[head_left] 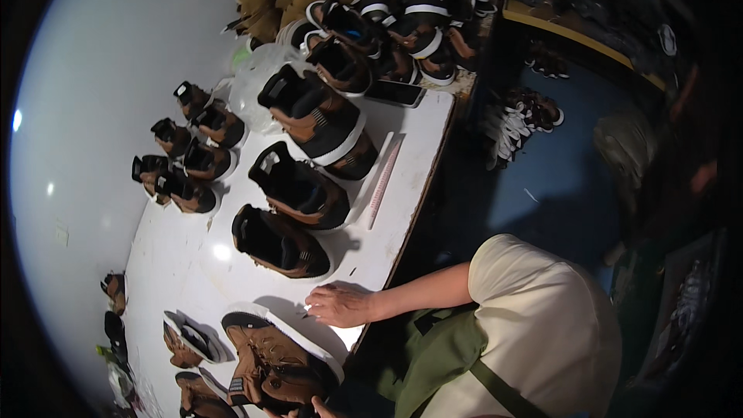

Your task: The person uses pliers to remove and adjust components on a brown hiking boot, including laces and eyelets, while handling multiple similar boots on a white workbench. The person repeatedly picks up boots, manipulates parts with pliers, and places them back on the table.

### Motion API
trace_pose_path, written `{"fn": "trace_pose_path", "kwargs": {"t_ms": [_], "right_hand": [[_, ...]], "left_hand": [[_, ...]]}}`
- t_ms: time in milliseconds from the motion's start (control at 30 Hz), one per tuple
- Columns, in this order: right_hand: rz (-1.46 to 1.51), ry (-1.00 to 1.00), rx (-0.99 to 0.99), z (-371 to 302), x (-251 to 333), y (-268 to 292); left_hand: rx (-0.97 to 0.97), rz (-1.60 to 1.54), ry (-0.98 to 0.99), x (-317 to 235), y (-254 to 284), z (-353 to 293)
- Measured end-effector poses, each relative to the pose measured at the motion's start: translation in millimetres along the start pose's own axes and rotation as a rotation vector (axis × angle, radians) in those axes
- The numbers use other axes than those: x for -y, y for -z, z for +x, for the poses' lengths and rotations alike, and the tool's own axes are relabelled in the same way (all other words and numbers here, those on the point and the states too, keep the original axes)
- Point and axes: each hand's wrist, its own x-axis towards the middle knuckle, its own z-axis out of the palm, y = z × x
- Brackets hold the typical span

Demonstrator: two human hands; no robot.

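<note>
At the lower edge, part of my left hand [319, 409] shows, its fingers against a brown lace-up shoe [275, 364] with a white sole, which lies tilted on the table. My right hand [338, 306] rests over the white tabletop just beyond that sole, fingers drawn together. Something small, white with a dark tip, shows at its fingertips, too small to name. Beyond this hand stand large brown-and-black shoes: a near one [279, 244], another [302, 190] behind it and a third [313, 112] resting on a further shoe.
The white table [410, 186] ends at a right edge. A ruler-like strip [385, 182] and a phone [395, 93] lie near it. Smaller shoes [205, 159] stand by the wall; others [193, 338] lie lower left. Piled shoes [418, 11] fill the far end. More shoes [522, 124] lie on the blue floor.
</note>
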Motion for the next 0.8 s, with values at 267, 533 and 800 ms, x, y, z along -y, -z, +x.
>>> {"fn": "trace_pose_path", "kwargs": {"t_ms": [267,533,800], "right_hand": [[0.188,0.061,-0.179,-16.9,-2.6,-3.3],[-0.039,0.118,-0.371,-51.1,-43.6,87.1],[0.026,-0.417,-0.786,-10.1,-173.8,274.5]], "left_hand": [[0.021,-0.146,0.035,-19.3,-4.2,7.9],[0.029,-0.062,0.079,-15.3,-0.6,11.7],[0.027,-0.011,0.104,3.3,-1.0,16.1]]}}
